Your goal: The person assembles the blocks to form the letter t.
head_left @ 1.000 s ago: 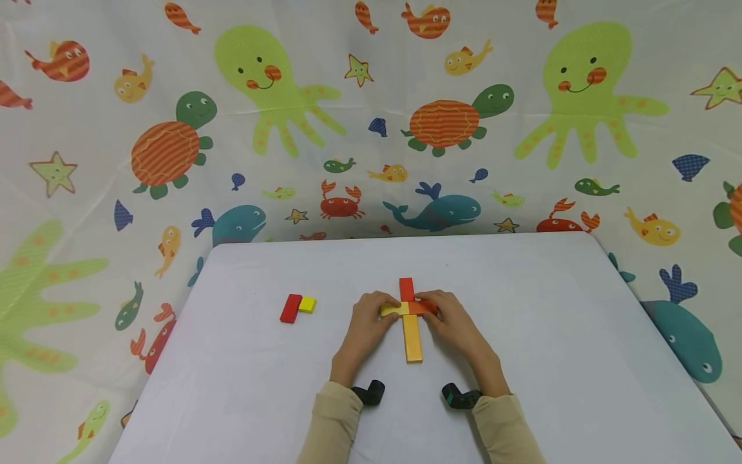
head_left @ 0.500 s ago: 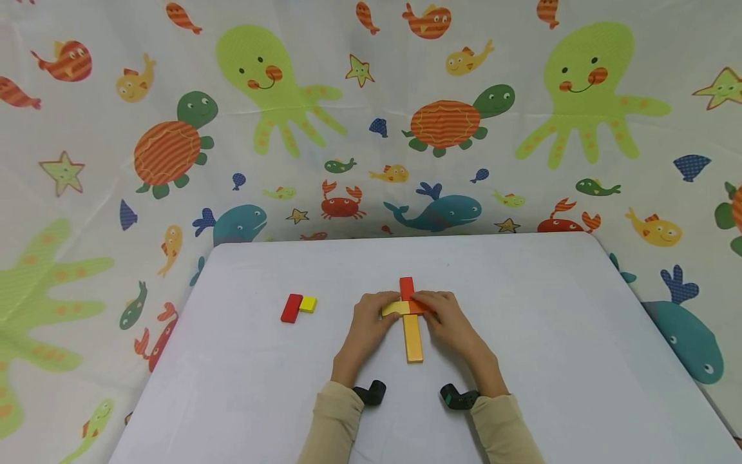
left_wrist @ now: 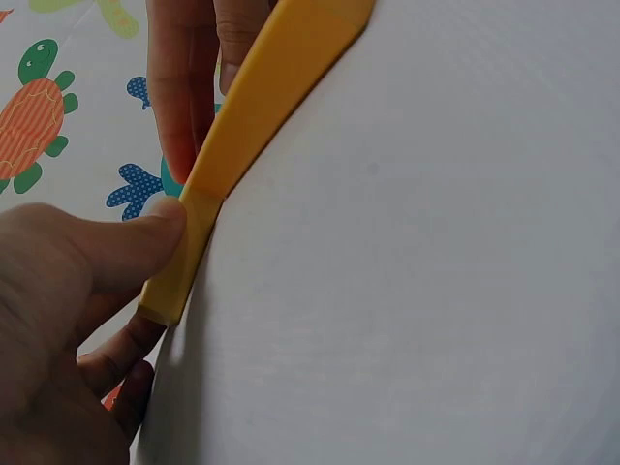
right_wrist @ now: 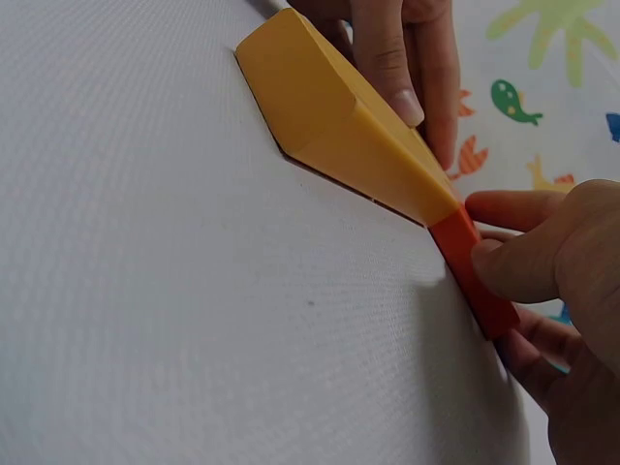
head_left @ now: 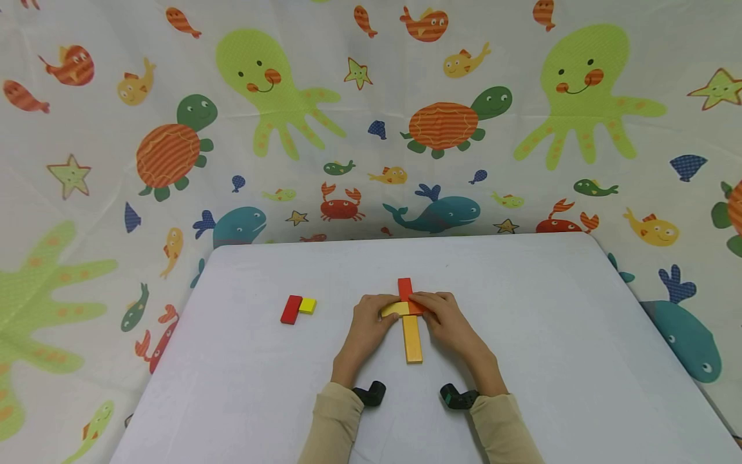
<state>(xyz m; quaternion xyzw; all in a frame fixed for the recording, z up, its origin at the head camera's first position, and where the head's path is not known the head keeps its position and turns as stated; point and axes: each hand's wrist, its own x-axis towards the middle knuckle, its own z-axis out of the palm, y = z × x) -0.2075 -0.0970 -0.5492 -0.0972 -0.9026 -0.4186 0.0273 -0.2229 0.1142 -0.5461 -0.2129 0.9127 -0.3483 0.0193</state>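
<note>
Flat wooden blocks form a cross on the white table. My left hand (head_left: 368, 319) pinches the short yellow block (head_left: 396, 309) on the cross's left side, thumb on its near side. Opposite it, my right hand (head_left: 449, 320) holds the red block (right_wrist: 475, 281) between thumb and fingers; its outer end is hidden under the hand in the head view. A second red block (head_left: 404, 287) points away at the far end. Toward me lies a long yellow block (head_left: 412, 340), its end meeting the two held blocks.
Left of the cross, a loose red block (head_left: 291, 310) lies against a small bright yellow block (head_left: 308, 306). The white table (head_left: 580, 361) reaches back to a curtain (head_left: 371, 84) printed with sea animals. A black wrist camera sits on each wrist.
My right hand's fingers have slid slightly left along the red block, their tips now nearer the middle of the cross. The left hand and the loose blocks stay put.
</note>
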